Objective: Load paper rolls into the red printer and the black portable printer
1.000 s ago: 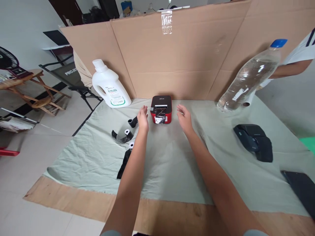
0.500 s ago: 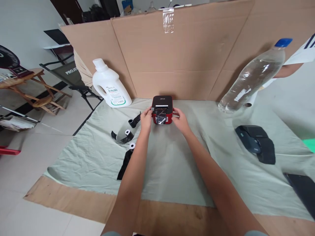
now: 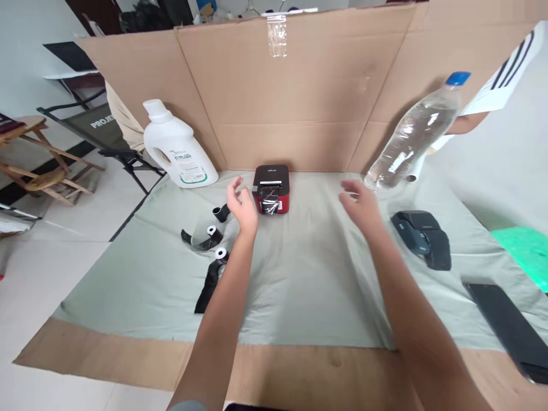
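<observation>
A small black-and-red label printer (image 3: 278,176) stands near the cardboard, with a glossy black strip (image 3: 269,200) hanging from its front slot. My left hand (image 3: 243,206) is just left of the printer, empty, fingers curved and apart. Well to the printer's right, my right hand (image 3: 362,205) hovers over the cloth, empty, its thumb apart from the fingers and slightly blurred. Near my left forearm lie several black ribbon rolls, among them a white-ended roll (image 3: 221,254) and a roll with a loose tail (image 3: 213,233).
A white detergent jug (image 3: 182,149) and a large water bottle (image 3: 414,137) lean against the cardboard wall (image 3: 291,85). On the right of the green cloth (image 3: 308,285) lie a dark handheld device (image 3: 419,237) and a black phone (image 3: 507,325). Another person's arm (image 3: 468,123) shows behind the bottle.
Both hands have come away from the printer's sides; my right hand has moved far to the right, my left a little to the left. The view has shifted slightly right.
</observation>
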A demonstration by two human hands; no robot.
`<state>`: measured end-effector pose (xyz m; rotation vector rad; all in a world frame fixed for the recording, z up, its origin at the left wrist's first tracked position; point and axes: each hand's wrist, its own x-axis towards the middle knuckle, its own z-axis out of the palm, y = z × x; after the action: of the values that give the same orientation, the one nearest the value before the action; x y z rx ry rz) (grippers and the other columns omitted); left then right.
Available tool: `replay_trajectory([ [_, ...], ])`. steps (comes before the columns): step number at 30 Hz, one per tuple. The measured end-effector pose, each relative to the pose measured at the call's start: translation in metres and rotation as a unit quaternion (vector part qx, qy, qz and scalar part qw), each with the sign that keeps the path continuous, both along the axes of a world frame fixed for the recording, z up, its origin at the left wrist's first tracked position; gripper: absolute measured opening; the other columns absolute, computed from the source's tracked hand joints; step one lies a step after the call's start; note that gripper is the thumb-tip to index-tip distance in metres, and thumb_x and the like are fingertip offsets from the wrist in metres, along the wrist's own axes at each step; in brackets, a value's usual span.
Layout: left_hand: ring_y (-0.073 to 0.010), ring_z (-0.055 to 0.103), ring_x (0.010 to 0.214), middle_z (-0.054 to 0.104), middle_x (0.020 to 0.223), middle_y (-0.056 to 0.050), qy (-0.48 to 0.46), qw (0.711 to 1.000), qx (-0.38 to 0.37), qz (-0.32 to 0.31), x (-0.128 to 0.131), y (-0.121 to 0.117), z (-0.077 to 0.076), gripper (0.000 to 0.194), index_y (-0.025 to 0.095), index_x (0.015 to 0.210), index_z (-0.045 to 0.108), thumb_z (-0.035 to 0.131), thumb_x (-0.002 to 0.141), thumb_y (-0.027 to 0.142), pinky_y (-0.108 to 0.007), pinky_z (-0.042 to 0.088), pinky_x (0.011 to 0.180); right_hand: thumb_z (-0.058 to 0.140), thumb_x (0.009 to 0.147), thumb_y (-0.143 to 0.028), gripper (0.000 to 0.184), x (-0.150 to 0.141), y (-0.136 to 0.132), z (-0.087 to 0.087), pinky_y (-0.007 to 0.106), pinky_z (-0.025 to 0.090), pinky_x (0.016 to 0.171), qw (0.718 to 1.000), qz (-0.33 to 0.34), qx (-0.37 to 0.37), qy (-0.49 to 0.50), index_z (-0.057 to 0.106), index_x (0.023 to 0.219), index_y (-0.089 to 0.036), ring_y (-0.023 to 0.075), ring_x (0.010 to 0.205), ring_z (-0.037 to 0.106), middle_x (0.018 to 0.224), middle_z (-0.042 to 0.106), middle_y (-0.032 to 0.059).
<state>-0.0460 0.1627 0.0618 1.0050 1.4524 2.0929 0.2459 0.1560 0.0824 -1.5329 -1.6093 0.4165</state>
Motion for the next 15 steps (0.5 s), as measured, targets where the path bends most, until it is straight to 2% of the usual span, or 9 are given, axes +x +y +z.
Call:
replay_trajectory([
  [2, -0.0199, 0.051, 0.135, 0.061, 0.131, -0.004, 0.029, 0.999, 0.011, 0.014, 0.011, -0.012, 0.012, 0.028, 0.023, 0.121, 0.061, 0.052, 0.094, 0.021, -0.033, 0.035, 0.120, 0.057, 0.081, -0.032, 0.042, 0.056, -0.033, 0.007, 0.053, 0.050, 0.103, 0.998, -0.059, 0.006, -0.025, 0.064, 0.121, -0.019, 0.0311, 0.117, 0.065, 0.124, 0.070, 0.0146],
  [3, -0.0209, 0.051, 0.135, 0.060, 0.128, -0.004, 0.046, 0.999, 0.017, 0.013, 0.018, -0.018, 0.018, 0.025, 0.023, 0.119, 0.061, 0.053, 0.095, 0.022, -0.034, 0.035, 0.119, 0.056, 0.082, -0.033, 0.042, 0.083, -0.050, 0.006, 0.051, 0.048, 0.104, 0.992, -0.103, -0.006, -0.067, 0.063, 0.122, -0.020, 0.0304, 0.117, 0.064, 0.125, 0.069, 0.0144],
  [5, -0.0229, 0.053, 0.129, 0.061, 0.120, -0.005, 0.096, 0.994, 0.050, -0.011, 0.036, -0.033, 0.026, 0.018, 0.023, 0.113, 0.061, 0.054, 0.096, 0.024, -0.037, 0.037, 0.117, 0.061, 0.079, -0.037, 0.050, 0.129, -0.078, -0.004, 0.051, 0.045, 0.107, 0.971, -0.191, -0.032, -0.139, 0.063, 0.125, -0.016, 0.0341, 0.120, 0.061, 0.127, 0.066, 0.0202],
  [7, -0.0237, 0.057, 0.118, 0.062, 0.111, -0.006, 0.148, 0.983, 0.094, -0.050, 0.059, -0.051, 0.028, 0.013, 0.023, 0.105, 0.064, 0.054, 0.097, 0.026, -0.039, 0.042, 0.110, 0.067, 0.075, -0.045, 0.066, 0.161, -0.093, -0.017, 0.054, 0.039, 0.110, 0.949, -0.244, -0.087, -0.181, 0.058, 0.132, -0.012, 0.0399, 0.129, 0.053, 0.131, 0.061, 0.0250],
  [10, -0.0236, 0.062, 0.097, 0.064, 0.095, -0.006, 0.216, 0.959, 0.115, -0.144, 0.092, -0.083, 0.020, 0.013, 0.024, 0.099, 0.068, 0.057, 0.096, 0.029, -0.040, 0.048, 0.096, 0.072, 0.072, -0.054, 0.092, 0.185, -0.097, -0.033, 0.057, 0.038, 0.110, 0.930, -0.256, -0.174, -0.196, 0.045, 0.147, -0.009, 0.0452, 0.134, 0.048, 0.138, 0.055, 0.0278],
  [12, -0.0238, 0.063, 0.091, 0.066, 0.089, -0.006, 0.302, 0.917, 0.085, -0.247, 0.107, -0.106, 0.007, 0.017, 0.025, 0.100, 0.070, 0.054, 0.096, 0.030, -0.040, 0.049, 0.092, 0.075, 0.072, -0.057, 0.103, 0.190, -0.094, -0.038, 0.054, 0.041, 0.107, 0.927, -0.240, -0.215, -0.193, 0.036, 0.153, -0.007, 0.0460, 0.133, 0.049, 0.140, 0.052, 0.0295],
  [13, -0.0238, 0.064, 0.092, 0.068, 0.089, -0.006, 0.358, 0.884, 0.064, -0.293, 0.111, -0.116, -0.002, 0.020, 0.025, 0.102, 0.070, 0.051, 0.097, 0.030, -0.041, 0.048, 0.093, 0.075, 0.072, -0.058, 0.107, 0.190, -0.092, -0.038, 0.052, 0.042, 0.105, 0.927, -0.230, -0.226, -0.191, 0.032, 0.155, -0.007, 0.0458, 0.133, 0.050, 0.140, 0.052, 0.0304],
  [15, -0.0246, 0.066, 0.102, 0.072, 0.102, -0.008, 0.472, 0.801, 0.014, -0.368, 0.112, -0.136, -0.019, 0.027, 0.024, 0.113, 0.070, 0.047, 0.098, 0.029, -0.043, 0.047, 0.099, 0.077, 0.073, -0.057, 0.111, 0.189, -0.090, -0.037, 0.048, 0.044, 0.101, 0.928, -0.221, -0.232, -0.188, 0.027, 0.158, -0.007, 0.0448, 0.132, 0.051, 0.138, 0.053, 0.0313],
])
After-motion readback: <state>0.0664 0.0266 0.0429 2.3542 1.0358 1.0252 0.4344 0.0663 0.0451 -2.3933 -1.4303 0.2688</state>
